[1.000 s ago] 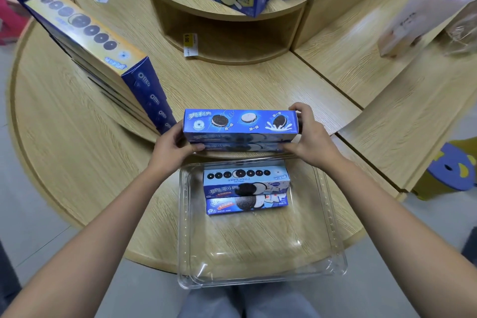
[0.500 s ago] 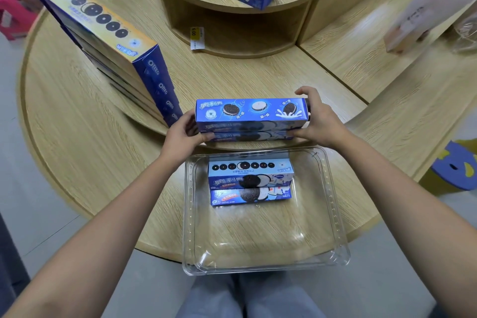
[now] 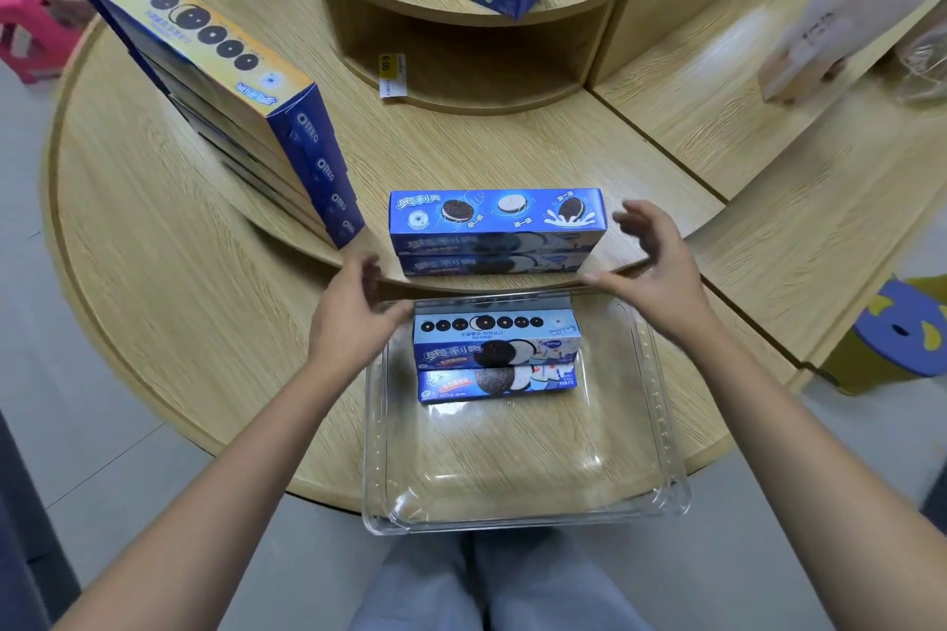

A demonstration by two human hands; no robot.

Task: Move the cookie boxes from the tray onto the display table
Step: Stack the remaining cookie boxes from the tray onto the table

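Observation:
A stack of two blue cookie boxes (image 3: 496, 231) rests on the raised wooden step of the round display table (image 3: 153, 241), just beyond the clear plastic tray (image 3: 661, 430). Inside the tray, at its far end, two more blue cookie boxes (image 3: 496, 355) lie stacked. My left hand (image 3: 353, 318) hovers open at the tray's far left corner, a little short of the placed stack. My right hand (image 3: 648, 272) is open too, fingers spread, just right of that stack and apart from it.
A leaning stack of larger cookie boxes (image 3: 230, 103) stands at the left of the table. A curved wooden shelf (image 3: 461, 46) with price tags and more boxes rises behind. A white bag (image 3: 840, 10) lies on the adjoining table at the right. A blue stool (image 3: 902, 333) stands below.
Both hands held the two-box stack by its ends before; now they have let go and drawn back toward the tray, leaving the stack on the table step.

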